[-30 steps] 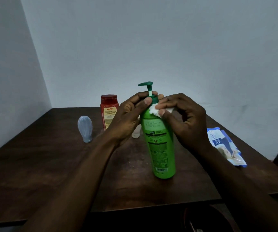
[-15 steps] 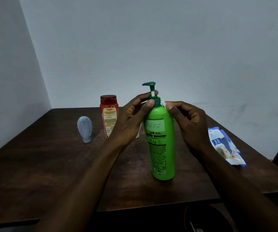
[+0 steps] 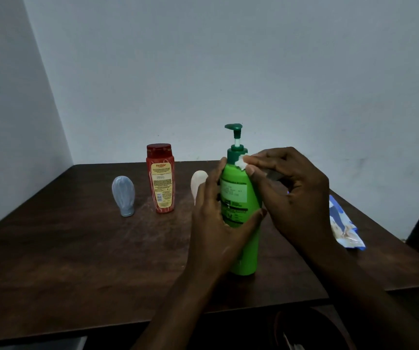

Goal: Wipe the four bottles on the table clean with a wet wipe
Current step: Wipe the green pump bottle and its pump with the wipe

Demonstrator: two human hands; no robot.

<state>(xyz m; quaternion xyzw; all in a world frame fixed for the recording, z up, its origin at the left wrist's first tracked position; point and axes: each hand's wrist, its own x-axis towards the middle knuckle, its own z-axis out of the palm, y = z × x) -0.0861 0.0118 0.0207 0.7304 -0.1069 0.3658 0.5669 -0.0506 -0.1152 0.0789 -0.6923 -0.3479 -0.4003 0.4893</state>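
A tall green pump bottle (image 3: pixel 238 188) stands upright near the front of the dark wooden table (image 3: pixel 77 248). My left hand (image 3: pixel 216 223) grips its body from the left, thumb across the front. My right hand (image 3: pixel 291 195) pinches a small white wet wipe (image 3: pixel 241 162) against the bottle's shoulder, just under the dark green collar. Behind stand a red bottle (image 3: pixel 160 179), a small pale blue bottle (image 3: pixel 123 195) and a small whitish bottle (image 3: pixel 198 183), the last partly hidden by my left hand.
A blue and white wipes packet (image 3: pixel 344 223) lies on the table's right side near the edge. The table sits in a corner between two pale walls. A dark object shows below the front edge.
My left hand slid down from the pump neck to the bottle's middle. The right hand with the wipe came round from behind the neck to the front of the shoulder.
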